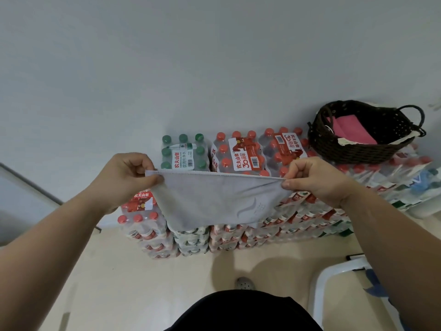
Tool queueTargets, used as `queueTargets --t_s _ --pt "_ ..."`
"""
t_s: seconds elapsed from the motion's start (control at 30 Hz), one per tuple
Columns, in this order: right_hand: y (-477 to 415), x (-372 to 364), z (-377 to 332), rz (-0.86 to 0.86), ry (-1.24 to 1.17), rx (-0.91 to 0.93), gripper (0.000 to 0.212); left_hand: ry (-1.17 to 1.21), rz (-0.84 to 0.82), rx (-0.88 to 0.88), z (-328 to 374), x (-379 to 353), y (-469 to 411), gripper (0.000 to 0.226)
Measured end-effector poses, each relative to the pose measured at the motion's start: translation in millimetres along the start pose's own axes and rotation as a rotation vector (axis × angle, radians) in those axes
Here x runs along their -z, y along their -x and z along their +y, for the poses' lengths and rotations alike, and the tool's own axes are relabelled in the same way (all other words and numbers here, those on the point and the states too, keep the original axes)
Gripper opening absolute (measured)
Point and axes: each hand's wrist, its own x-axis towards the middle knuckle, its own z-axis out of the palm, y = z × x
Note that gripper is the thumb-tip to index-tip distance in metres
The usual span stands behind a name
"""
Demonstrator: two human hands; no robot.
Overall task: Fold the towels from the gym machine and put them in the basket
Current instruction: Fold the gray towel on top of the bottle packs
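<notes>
Grey towel [214,201] hanging mid-air in front of stacked bottle packs [243,151], looking thin, light and floppy, sagging between grips. Left hand [130,174] pinching top-left corner, right hand [312,180] pinching top-right, fingers curled on hem. Corners looking like best hold imo. Counting: one grey towel, one basket [346,151] sitting on packs at right, pink towel [350,130] lying inside, one or two, can't tell.

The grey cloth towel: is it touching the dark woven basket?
Apart. The head view shows the grey cloth towel held by the left hand and right hand; the dark woven basket sits farther right, red-capped bottles visible between them.
</notes>
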Motion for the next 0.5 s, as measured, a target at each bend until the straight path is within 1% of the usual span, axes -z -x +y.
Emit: queueTargets --t_s 0.07,0.17,0.3,0.43,0.5 --pt "1.3 -3.3 -2.3 -0.014 0.078 0.005 0.016 0.013 0.014 0.000 1.4 2.7 -0.9 0.026" --pt "1.2 -7.6 -7.1 -0.050 0.220 -0.012 0.013 0.002 0.021 -0.002 3.0 5.7 0.9 0.024" --pt "1.7 -11.2 -15.9 -0.093 0.363 -0.020 0.015 -0.176 -0.020 -0.032 3.2 11.2 6.8 0.024" --pt "0.8 -16.2 -24.4 -0.087 0.364 -0.023 0.014 -0.287 -0.033 -0.026 -0.4 19.6 10.0 0.024" --pt "-2.1 -19.0 -26.8 -0.082 0.356 -0.042 0.023 -0.383 -0.016 0.014 -3.4 19.1 9.2 0.028"
